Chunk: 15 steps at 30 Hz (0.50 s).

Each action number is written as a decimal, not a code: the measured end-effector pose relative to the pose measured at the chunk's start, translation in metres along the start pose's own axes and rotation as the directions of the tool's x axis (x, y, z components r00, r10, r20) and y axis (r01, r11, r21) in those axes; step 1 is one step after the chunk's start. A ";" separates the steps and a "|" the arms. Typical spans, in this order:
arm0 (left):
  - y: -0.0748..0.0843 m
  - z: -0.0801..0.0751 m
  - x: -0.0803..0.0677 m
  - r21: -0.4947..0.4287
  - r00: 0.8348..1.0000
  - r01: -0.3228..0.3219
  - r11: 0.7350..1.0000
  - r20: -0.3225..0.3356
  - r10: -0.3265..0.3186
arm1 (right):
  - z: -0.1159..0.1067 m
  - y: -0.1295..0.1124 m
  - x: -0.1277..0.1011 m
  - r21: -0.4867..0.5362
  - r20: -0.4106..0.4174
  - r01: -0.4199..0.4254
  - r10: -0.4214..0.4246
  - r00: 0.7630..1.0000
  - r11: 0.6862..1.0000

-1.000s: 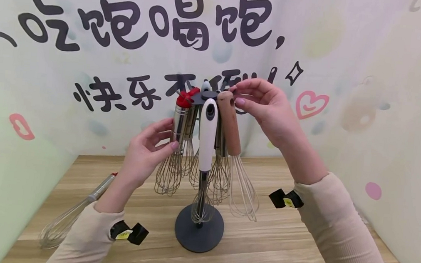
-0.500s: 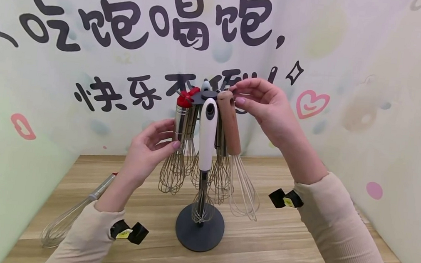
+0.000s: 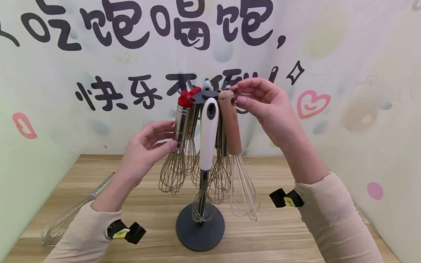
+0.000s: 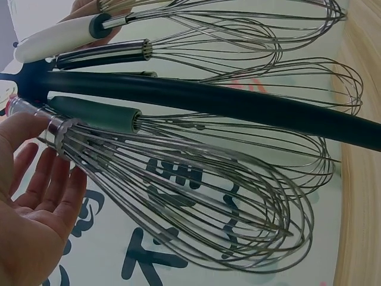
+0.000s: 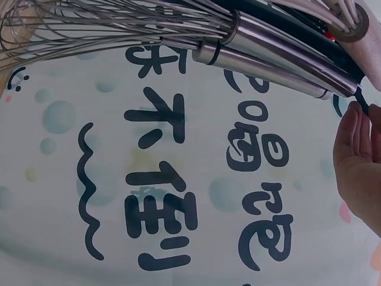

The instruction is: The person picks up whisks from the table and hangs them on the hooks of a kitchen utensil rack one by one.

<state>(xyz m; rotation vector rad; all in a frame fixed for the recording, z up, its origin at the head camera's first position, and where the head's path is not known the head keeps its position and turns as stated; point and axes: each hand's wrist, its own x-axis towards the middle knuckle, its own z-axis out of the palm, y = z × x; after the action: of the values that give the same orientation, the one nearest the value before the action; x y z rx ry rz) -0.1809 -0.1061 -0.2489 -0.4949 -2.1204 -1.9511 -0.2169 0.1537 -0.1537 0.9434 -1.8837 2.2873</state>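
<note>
A dark grey rotating rack with a round base stands upright, several whisks hanging from its top. My left hand is beside the steel whisk with a red end; its fingers are loosely spread, the thumb tip at the lower handle. In the left wrist view that whisk's wire loops hang free, and the fingers do not wrap the handle. My right hand, behind the wooden-handled whisk, pinches a dark hook end of the rack. A white-handled whisk hangs in front.
Another steel whisk lies on the wood-grain table at the left, partly behind my left forearm. A printed cloth wall with large dark characters stands behind the rack. A green-handled whisk hangs on the rack too.
The red-ended whisk has swung slightly right, toward the rack's pole. My left hand has slackened and drawn a little left of its handle. The right hand has stayed put.
</note>
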 end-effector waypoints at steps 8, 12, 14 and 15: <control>0.003 -0.011 0.000 0.050 0.998 0.010 0.999 -0.070 -0.006 | -0.001 0.000 0.000 0.009 0.000 0.012 -0.012 1.000 1.000; -0.007 -0.022 0.004 0.045 0.997 0.019 0.999 -0.081 -0.015 | -0.001 0.000 -0.001 0.030 0.016 0.018 -0.018 1.000 0.999; -0.013 -0.029 0.006 0.036 0.996 0.030 0.999 -0.090 -0.026 | -0.002 0.000 -0.002 0.049 0.025 0.017 -0.018 1.000 0.999; -0.016 -0.033 0.006 0.036 0.995 0.037 0.999 -0.094 -0.033 | -0.001 0.000 -0.002 0.054 0.028 0.016 -0.017 0.999 0.998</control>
<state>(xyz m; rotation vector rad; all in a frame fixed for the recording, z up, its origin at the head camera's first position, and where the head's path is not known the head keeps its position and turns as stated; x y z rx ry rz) -0.1947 -0.1396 -0.2579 -0.3545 -2.1175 -1.9089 -0.2160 0.1558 -0.1542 0.9991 -1.8267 2.3382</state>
